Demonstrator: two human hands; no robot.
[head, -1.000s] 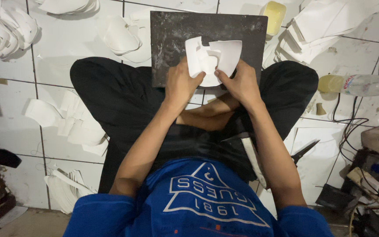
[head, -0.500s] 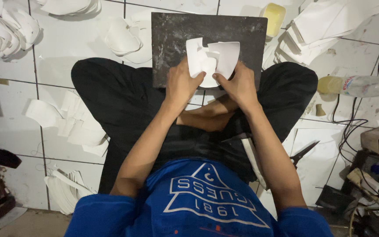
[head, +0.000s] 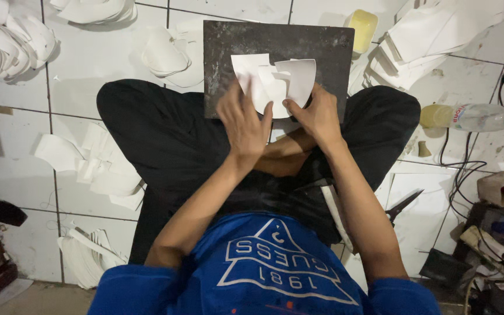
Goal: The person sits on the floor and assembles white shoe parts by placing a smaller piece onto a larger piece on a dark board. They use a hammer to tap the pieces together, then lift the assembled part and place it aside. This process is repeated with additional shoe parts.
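A person sits cross-legged on a white tiled floor [head: 88, 76] with a dark slab [head: 275, 44] resting across the knees. On the slab lies a white cut sheet [head: 275, 81], its near edge hanging just over the slab's near rim. The left hand [head: 245, 119] lies on the sheet's left part with fingers spread and pressing flat, not closed around anything. The right hand [head: 317, 114] pinches the sheet's lower right edge, thumb on top and fingers curled underneath, so it is clamped on the sheet. The sheet's right part curls upward off the slab. Piles of similar white pieces [head: 7, 35] lie on the floor at far left, more [head: 97, 166] beside the left knee, and a stack [head: 421, 41] lies at upper right. A yellow cup [head: 363, 26] stands just beyond the slab's far right corner. A plastic bottle [head: 473, 118] lies on its side right of the right knee, and scissors [head: 402, 205] lie near the right thigh.
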